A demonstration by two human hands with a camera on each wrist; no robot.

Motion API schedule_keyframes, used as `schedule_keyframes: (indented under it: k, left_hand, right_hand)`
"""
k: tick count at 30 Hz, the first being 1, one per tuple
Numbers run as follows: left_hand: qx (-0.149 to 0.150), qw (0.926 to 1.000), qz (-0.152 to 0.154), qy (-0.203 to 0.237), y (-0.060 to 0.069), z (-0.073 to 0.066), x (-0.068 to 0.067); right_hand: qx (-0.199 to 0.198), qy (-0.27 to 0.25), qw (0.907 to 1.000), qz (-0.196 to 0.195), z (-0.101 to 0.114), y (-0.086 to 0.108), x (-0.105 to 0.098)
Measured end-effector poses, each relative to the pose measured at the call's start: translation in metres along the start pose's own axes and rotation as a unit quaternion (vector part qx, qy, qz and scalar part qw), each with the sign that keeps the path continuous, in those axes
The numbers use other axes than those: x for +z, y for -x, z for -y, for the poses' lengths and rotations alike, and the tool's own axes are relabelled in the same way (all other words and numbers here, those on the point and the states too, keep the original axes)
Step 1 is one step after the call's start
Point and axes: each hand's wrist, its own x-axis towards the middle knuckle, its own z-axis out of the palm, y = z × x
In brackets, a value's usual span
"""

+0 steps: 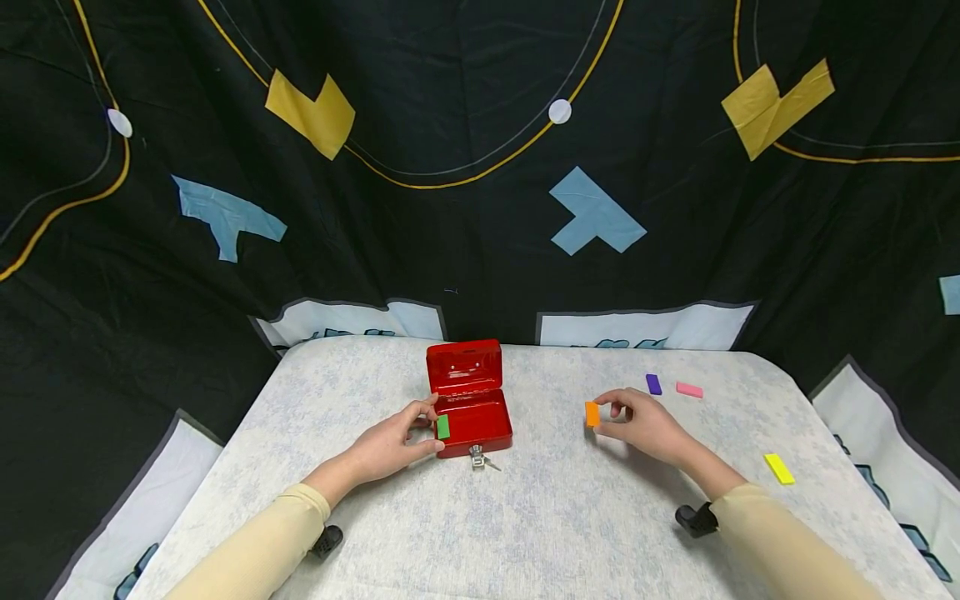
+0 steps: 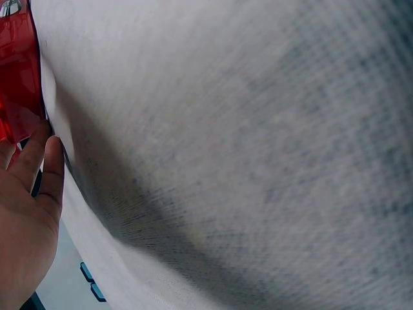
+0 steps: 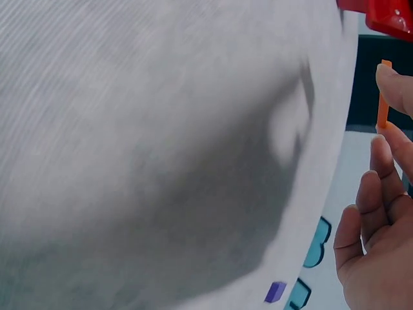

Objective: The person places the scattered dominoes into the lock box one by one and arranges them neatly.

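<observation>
A small red metal cash box (image 1: 491, 443) stands on the table with its lid (image 1: 465, 358) raised. Inside, by the left wall, is a green block (image 1: 443, 427). My left hand (image 1: 386, 442) is at the box's left side, thumb by the front corner and forefinger by the rear corner; the left wrist view shows its outer fingers (image 2: 51, 171) fairly straight beside the red wall. To the right of the box, my right hand (image 1: 647, 427) pinches an orange block (image 1: 592, 414) between thumb and fingertips, held above the cloth. The right wrist view shows this orange block (image 3: 384, 97) edge-on.
Right of the right hand lie a purple block (image 1: 654, 384), a pink block (image 1: 689, 389) and a yellow block (image 1: 780, 468). Keys (image 1: 491, 463) hang from the lock (image 1: 477, 457) at the box's front. A pale patterned cloth (image 1: 547, 533) covers the table; a black curtain (image 1: 465, 250) hangs behind.
</observation>
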Motion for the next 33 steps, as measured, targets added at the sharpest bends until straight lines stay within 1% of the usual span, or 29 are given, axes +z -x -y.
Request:
schedule_keyframes:
  k: [2, 9, 17, 23, 33]
  left_hand:
    - [0.000, 1.0000, 0.000, -0.001, 0.000, 0.000, 0.000]
    - [-0.001, 1.0000, 0.000, 0.004, 0.000, 0.001, 0.000]
    - [-0.002, 1.0000, 0.001, 0.006, 0.000, 0.001, 0.001]
    - [-0.003, 1.0000, 0.001, 0.004, 0.000, 0.001, 0.001]
    - [-0.005, 1.0000, 0.004, 0.005, 0.000, 0.001, 0.000]
  right_hand:
    - [-0.008, 0.001, 1.0000, 0.000, 0.004, -0.002, 0.002]
    - [-0.014, 0.002, 0.9999, 0.008, 0.016, -0.010, 0.007]
    - [-0.031, 0.001, 0.9995, 0.012, 0.029, -0.020, 0.013]
    - [-0.040, -0.006, 0.9990, 0.016, 0.040, -0.023, 0.018]
    - [-0.054, -0.021, 0.9980, 0.026, 0.051, -0.028, 0.024]
